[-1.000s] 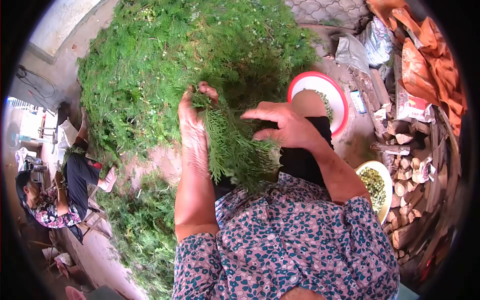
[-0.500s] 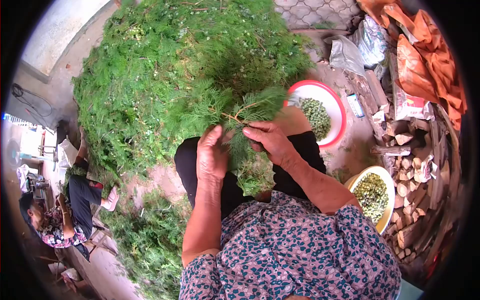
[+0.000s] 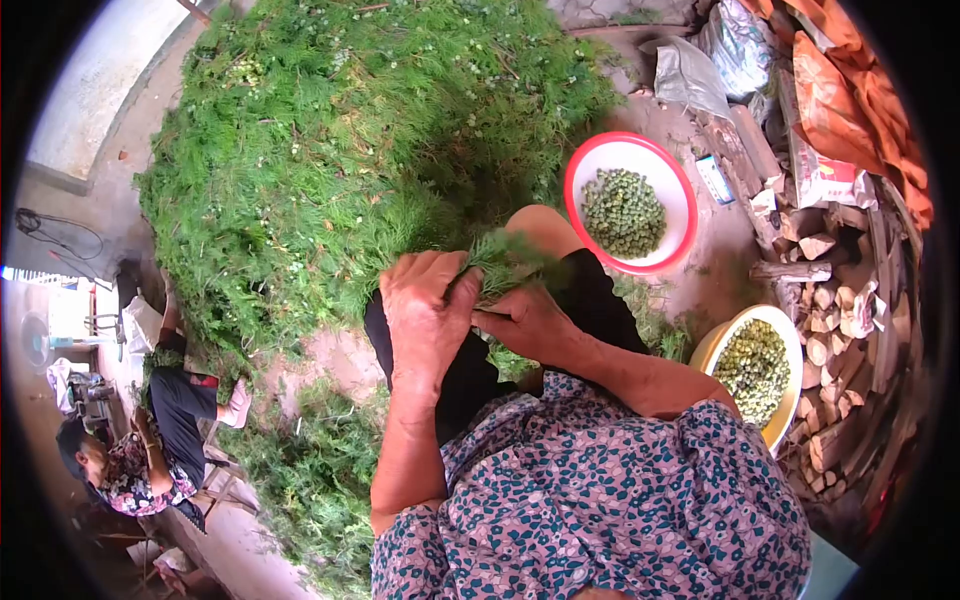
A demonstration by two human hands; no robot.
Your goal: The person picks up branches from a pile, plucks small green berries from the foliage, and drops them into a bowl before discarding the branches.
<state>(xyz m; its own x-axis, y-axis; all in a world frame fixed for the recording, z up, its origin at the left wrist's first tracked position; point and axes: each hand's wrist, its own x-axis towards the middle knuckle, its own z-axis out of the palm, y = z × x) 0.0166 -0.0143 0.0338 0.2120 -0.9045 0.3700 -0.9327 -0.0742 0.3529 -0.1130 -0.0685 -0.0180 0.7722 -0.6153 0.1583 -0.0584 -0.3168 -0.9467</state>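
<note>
My left hand [image 3: 428, 305] is closed on a green leafy sprig [image 3: 497, 262] above my knees, its fingers wrapped around the left side. Close beside it, my right hand [image 3: 530, 322] pinches the stem end of the same sprig. A large heap of green branches [image 3: 320, 170] lies on the ground beyond both hands. Right of the heap, a white basin with a red rim [image 3: 680, 180] holds small green cones. A yellowish basin [image 3: 710, 350] with paler green cones sits near my right elbow.
Another person [image 3: 140, 455] sits at the left. More cut greenery [image 3: 320, 480] lies on the floor left of my legs. Stacked firewood [image 3: 825, 340], plastic sacks [image 3: 690, 75] and an orange cloth [image 3: 860, 100] line the right side.
My left hand has turned and closed over the sprig, now with the back of the hand up. Both hands are closer together and slightly lower. The view has shifted a little.
</note>
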